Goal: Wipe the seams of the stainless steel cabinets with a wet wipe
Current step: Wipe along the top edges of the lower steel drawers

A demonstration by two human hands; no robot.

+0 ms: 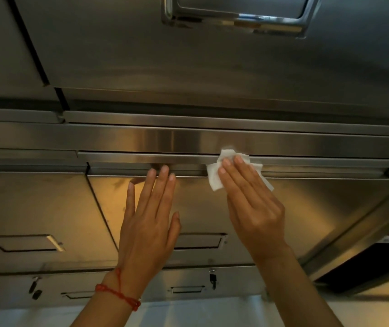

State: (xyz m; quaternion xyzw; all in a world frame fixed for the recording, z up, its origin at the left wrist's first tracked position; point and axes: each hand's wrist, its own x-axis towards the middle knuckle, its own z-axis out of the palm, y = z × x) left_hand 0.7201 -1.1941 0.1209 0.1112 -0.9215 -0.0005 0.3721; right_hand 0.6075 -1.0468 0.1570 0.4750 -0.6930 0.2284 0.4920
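Stainless steel cabinets fill the view. A horizontal seam (165, 159) runs along the top edge of the lower cabinet door (318, 208). My right hand (250, 204) presses a crumpled white wet wipe (214, 175) against that seam with flat fingers. My left hand (148, 223), with a red string bracelet at the wrist, lies flat on the same door to the left, fingers spread, fingertips at the seam, holding nothing.
An upper cabinet door with a recessed chrome handle (236, 17) is above. A vertical seam (99, 204) separates the left door with its recessed handle (23, 243). Keys (213, 279) hang in locks lower down. A dark gap (377, 260) lies at the right.
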